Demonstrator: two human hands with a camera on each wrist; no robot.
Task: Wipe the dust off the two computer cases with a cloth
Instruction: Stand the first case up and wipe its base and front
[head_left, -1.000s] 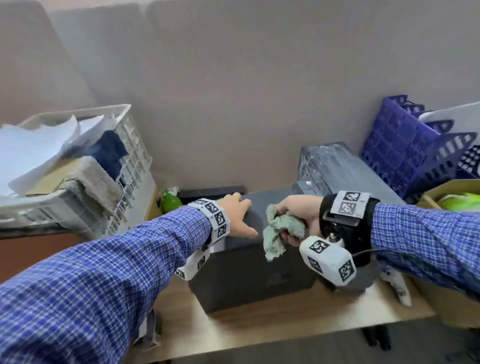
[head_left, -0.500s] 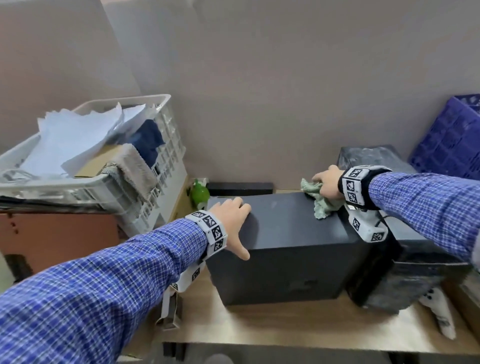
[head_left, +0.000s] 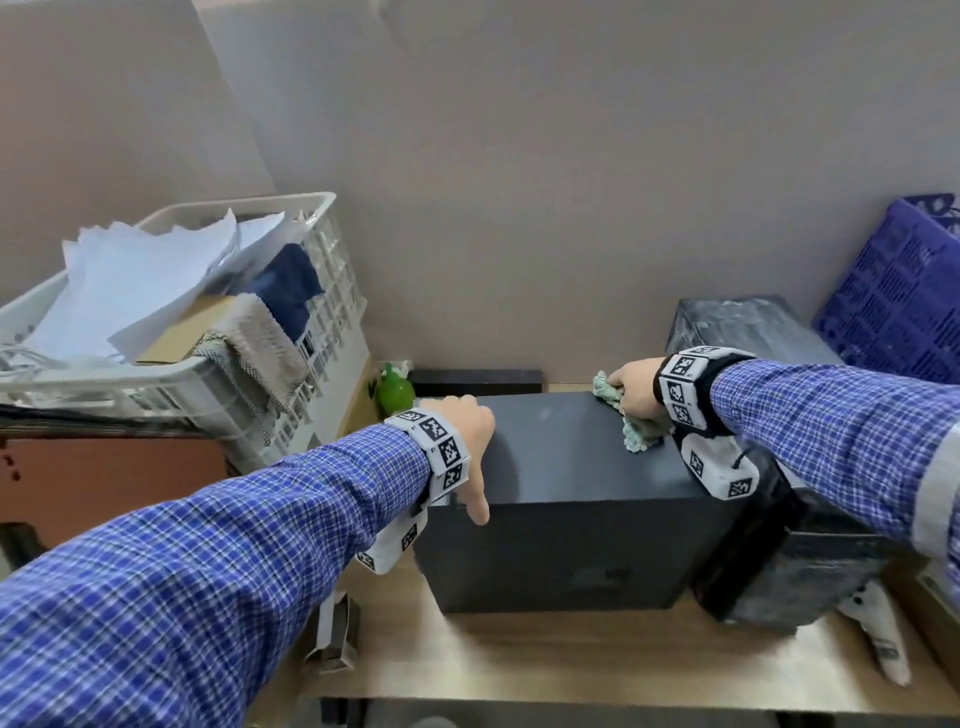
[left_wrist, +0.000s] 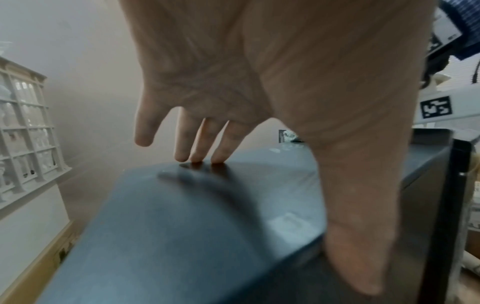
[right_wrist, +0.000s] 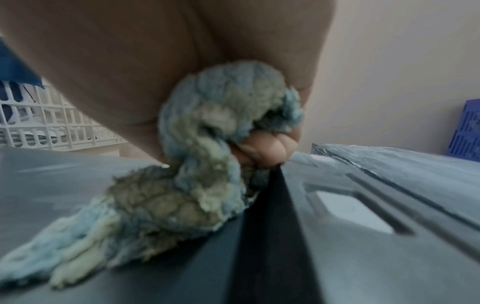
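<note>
The wooden counter (head_left: 597, 654) carries everything, and places here are given from the front computer case (head_left: 571, 499), a matte black box standing at its middle. The top of this case is smooth and dark with a faint pale smear near the back; its front face is plain, and a small mark low on it is too blurred to read.

Touching its right side stands the second computer case (head_left: 810, 566), also black but dulled by a grey, streaky film of dust on its top and front. Up and to the left of the front case sits a white lattice crate (head_left: 291, 415) holding loose white papers, a dark blue fabric and a grey woven cloth draped over its rim. Up and to the right, behind the second case, leans a blue plastic crate (head_left: 893, 291).

The left hand (head_left: 462, 441) rests on the near left corner of the front case, fingers (left_wrist: 218, 144) straight and lightly spread with three tips touching the top, the thumb hanging down over the front edge. The right hand (head_left: 631, 389) is at the far right corner of the same case, fingers (right_wrist: 262, 152) curled tight around the cloth (head_left: 631, 423). The cloth is a crumpled, nubby pale blue-green rag, soiled grey-brown in patches, bunched in the fist with its loose end lying on the case top along the right edge.

Behind the front case's left corner stands a small green bottle (head_left: 395, 392). Both wrists wear bands of black-and-white square code tags; no words can be read.
</note>
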